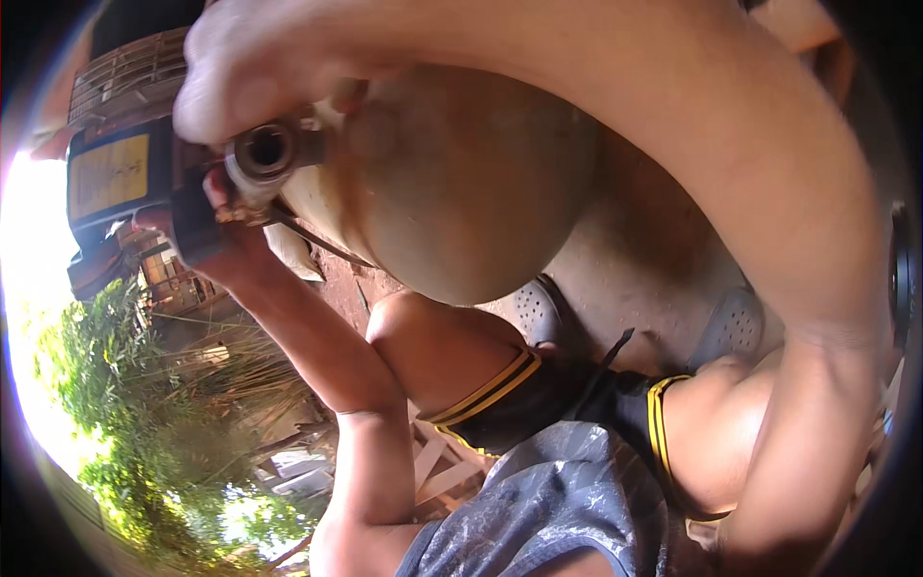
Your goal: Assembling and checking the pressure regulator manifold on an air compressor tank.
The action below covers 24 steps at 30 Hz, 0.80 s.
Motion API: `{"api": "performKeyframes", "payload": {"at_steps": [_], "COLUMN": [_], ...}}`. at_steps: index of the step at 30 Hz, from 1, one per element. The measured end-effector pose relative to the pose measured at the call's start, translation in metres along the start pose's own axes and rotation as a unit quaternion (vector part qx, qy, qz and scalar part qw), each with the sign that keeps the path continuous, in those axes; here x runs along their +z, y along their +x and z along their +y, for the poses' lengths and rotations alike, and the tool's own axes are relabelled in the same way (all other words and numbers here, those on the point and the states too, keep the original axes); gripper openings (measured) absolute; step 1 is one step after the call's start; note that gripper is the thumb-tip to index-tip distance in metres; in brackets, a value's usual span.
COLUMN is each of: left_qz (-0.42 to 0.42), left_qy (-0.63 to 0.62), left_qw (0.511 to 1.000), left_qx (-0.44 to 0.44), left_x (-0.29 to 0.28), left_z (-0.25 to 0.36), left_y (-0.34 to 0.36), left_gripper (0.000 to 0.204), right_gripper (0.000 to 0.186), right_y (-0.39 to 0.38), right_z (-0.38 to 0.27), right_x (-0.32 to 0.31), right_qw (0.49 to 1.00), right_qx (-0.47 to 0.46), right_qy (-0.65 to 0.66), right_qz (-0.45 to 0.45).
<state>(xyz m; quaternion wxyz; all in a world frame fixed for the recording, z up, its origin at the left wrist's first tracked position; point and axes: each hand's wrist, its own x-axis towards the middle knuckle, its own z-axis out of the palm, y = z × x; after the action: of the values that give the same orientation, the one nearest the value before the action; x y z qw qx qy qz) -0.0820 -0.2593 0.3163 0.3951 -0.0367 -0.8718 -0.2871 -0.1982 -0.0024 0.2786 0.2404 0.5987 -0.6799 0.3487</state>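
Observation:
My left hand (207,245) grips the underside of a dark boxy device (120,192) with a yellow label, at the upper left. My right hand (216,82) reaches across the top to just above a round metal fitting (264,149) with a dark bore; its fingers are smeared by motion. Behind and right of the fitting is a large rounded, dull metal tank (461,212) with rusty streaks, partly covered by my right arm. A small red part (216,188) and a dark cable or hose (322,240) show by the fitting.
My bent legs and grey perforated clogs (731,327) are below the tank on a dirt-stained floor (654,269). Leafy plants (125,404) and wooden slats (452,466) are at the lower left. A barred structure (120,82) stands at the upper left.

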Motion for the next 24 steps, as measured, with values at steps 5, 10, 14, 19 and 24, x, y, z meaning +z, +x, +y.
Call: {"api": "performKeyframes", "payload": {"at_steps": [5, 10, 14, 19, 24], "left_qz": [-0.052, -0.153, -0.234, -0.137, -0.198], "left_qy": [-0.318, -0.508, -0.569, -0.551, -0.608], "left_qw": [0.943, 0.839, 0.777, 0.805, 0.743], "left_qx": [-0.08, -0.122, -0.134, -0.173, -0.197], "left_x": [-0.001, -0.002, -0.007, -0.013, -0.012], "left_z": [-0.005, -0.003, -0.008, -0.005, 0.02], "left_y": [0.002, 0.009, 0.008, 0.009, 0.006], "left_gripper": [0.064, 0.072, 0.078, 0.081, 0.085], "right_gripper": [0.03, 0.03, 0.03, 0.03, 0.029], "right_y": [0.0, -0.003, -0.003, -0.001, -0.002], "right_z": [-0.005, -0.008, -0.008, -0.008, -0.006], "right_x": [-0.007, -0.009, -0.006, -0.004, -0.006], "right_qw": [0.999, 0.999, 0.999, 0.998, 0.998], "right_qx": [-0.011, -0.013, -0.011, -0.019, -0.018], "right_qy": [-0.034, -0.044, -0.048, -0.052, -0.053], "right_qz": [0.007, 0.003, -0.002, 0.004, 0.008]}}
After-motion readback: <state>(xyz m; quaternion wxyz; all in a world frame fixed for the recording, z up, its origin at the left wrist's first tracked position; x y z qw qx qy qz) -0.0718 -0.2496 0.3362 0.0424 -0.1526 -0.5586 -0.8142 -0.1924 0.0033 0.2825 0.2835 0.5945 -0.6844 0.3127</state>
